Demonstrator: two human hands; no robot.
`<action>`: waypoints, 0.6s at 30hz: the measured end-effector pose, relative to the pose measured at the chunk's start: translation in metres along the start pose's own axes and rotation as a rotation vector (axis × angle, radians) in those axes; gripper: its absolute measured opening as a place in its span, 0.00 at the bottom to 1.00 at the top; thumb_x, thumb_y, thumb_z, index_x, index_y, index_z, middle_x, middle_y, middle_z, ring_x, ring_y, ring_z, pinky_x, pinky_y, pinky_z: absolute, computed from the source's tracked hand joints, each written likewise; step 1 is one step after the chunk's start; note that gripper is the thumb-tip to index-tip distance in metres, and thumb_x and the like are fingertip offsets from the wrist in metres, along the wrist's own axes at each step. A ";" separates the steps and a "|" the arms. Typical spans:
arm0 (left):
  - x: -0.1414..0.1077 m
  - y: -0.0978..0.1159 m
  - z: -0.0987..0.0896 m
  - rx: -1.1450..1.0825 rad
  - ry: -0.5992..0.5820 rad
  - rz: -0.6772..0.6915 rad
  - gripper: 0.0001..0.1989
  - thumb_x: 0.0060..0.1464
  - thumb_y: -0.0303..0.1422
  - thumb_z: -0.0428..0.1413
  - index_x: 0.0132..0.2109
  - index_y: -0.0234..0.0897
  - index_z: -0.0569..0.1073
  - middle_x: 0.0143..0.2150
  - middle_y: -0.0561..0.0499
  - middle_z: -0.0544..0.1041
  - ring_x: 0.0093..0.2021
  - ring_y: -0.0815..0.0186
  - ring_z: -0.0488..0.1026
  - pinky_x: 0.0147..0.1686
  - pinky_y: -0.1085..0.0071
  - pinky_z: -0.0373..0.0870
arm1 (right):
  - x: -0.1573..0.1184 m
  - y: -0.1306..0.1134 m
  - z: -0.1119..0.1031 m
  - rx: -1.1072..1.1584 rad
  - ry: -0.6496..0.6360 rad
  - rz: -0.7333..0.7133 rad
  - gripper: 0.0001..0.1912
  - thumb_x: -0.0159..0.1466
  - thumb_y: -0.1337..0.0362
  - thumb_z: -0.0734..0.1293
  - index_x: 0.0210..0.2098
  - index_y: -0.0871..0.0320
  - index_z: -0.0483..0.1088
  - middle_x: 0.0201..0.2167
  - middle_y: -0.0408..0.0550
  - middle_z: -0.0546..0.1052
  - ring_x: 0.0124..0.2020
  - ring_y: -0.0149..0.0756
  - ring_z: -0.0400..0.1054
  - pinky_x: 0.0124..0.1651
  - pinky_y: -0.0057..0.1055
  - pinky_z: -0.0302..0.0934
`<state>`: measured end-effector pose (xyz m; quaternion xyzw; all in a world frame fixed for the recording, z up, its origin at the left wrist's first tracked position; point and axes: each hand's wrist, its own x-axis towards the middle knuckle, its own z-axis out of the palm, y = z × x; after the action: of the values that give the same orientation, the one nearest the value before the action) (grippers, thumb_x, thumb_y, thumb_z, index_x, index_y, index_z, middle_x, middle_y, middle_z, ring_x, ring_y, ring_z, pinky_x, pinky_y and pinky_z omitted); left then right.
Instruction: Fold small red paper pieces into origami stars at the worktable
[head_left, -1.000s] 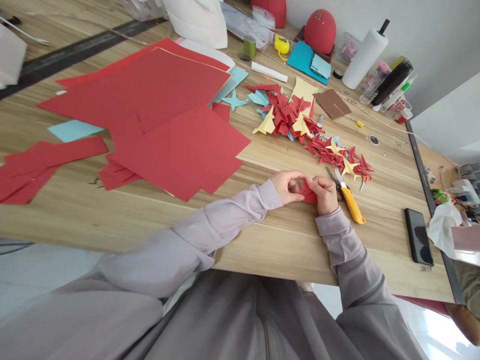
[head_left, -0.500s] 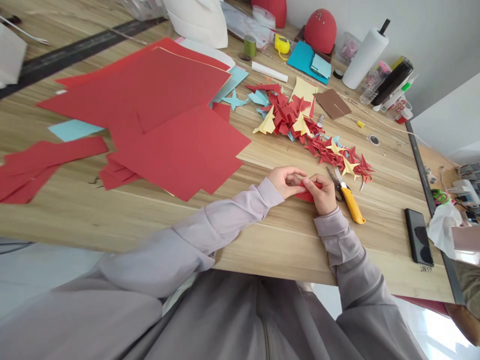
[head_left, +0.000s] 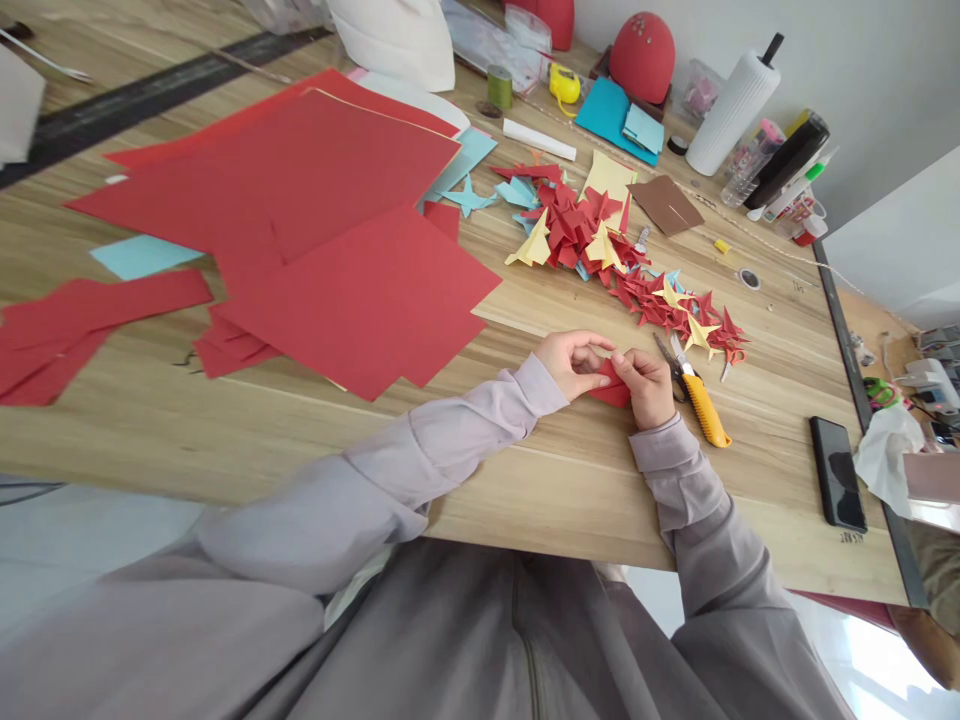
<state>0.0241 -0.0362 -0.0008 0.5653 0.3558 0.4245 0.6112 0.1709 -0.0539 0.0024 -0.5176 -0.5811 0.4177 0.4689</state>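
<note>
The left hand [head_left: 574, 365] is curling half closed, with thumb and fingertips pinching one side of a small folded red paper piece [head_left: 613, 394]; the right hand [head_left: 645, 390] is closing more tightly, with its fingers gripping the opposite side; the piece is sitting between both hands, low over the wooden worktop [head_left: 570, 500], though whether it is touching the surface cannot be told; its exact fold shape is mostly hidden by the fingers; the step in hand is appearing to be folding or creasing; the next move is calling for a firm, even crease along the pinched edge; a yellow-handled craft knife [head_left: 703, 412] is lying just beside the right hand; a dark metal tool, possibly scissors [head_left: 666, 355], is lying against the knife; a heap of folded red, yellow and blue paper stars [head_left: 577, 230] is spreading beyond the hands; a stack of red card sheets [head_left: 360, 300] is lying to the left.
</note>
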 end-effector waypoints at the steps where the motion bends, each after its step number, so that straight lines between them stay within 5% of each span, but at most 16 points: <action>1: 0.000 0.001 0.000 -0.007 0.007 -0.009 0.22 0.33 0.26 0.63 0.41 0.29 0.71 0.19 0.58 0.69 0.19 0.75 0.64 0.24 0.76 0.62 | 0.000 0.001 0.000 0.007 0.006 0.002 0.21 0.55 0.52 0.67 0.15 0.59 0.61 0.13 0.37 0.59 0.18 0.24 0.50 0.22 0.26 0.47; 7: 0.004 0.001 -0.003 -0.045 0.085 -0.037 0.21 0.33 0.28 0.64 0.39 0.29 0.72 0.20 0.56 0.71 0.21 0.73 0.67 0.26 0.74 0.64 | 0.001 0.008 -0.002 0.068 0.095 0.045 0.23 0.59 0.46 0.59 0.20 0.57 0.66 0.15 0.39 0.63 0.19 0.28 0.55 0.23 0.28 0.51; 12: 0.006 -0.003 -0.003 -0.101 0.112 -0.046 0.21 0.32 0.29 0.64 0.39 0.29 0.72 0.23 0.54 0.74 0.24 0.71 0.70 0.29 0.72 0.67 | 0.002 0.005 -0.002 0.072 0.065 0.018 0.16 0.53 0.51 0.68 0.21 0.58 0.67 0.17 0.38 0.65 0.19 0.26 0.55 0.24 0.26 0.52; 18: 0.005 -0.003 -0.002 -0.140 0.112 -0.062 0.20 0.32 0.27 0.64 0.38 0.30 0.71 0.26 0.51 0.76 0.27 0.69 0.73 0.33 0.70 0.70 | 0.002 0.003 0.001 -0.002 0.059 0.021 0.15 0.53 0.52 0.68 0.24 0.58 0.68 0.21 0.39 0.69 0.22 0.27 0.59 0.26 0.26 0.56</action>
<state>0.0250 -0.0311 -0.0041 0.4851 0.3764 0.4602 0.6412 0.1709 -0.0512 -0.0001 -0.5362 -0.5620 0.4066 0.4809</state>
